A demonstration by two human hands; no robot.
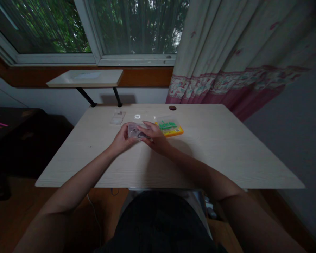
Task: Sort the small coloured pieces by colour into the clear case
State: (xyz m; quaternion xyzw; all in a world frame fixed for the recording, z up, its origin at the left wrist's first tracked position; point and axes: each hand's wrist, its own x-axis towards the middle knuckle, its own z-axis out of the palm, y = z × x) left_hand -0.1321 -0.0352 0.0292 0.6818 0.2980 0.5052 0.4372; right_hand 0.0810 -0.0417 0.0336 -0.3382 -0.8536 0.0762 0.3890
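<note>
A small clear plastic box (133,130) with dark bits inside is held up between my hands over the table. My left hand (121,138) grips its left end, fingers behind and thumb below. My right hand (155,136) closes on its right side, with fingers lying across the front. What the dark contents are is too small to tell. Just right of my right hand lies a yellow-edged case (174,132) with a clear top and green shapes or lettering. Behind my left hand, an open, clear flat case (117,118) rests on the table.
The pale wooden table (221,154) has a round cable hole (172,108) near its back edge. A raised shelf (86,78) on black legs stands at back left. A patterned curtain (200,63) hangs behind on the right. A dark surface (18,119) with pink items is at left.
</note>
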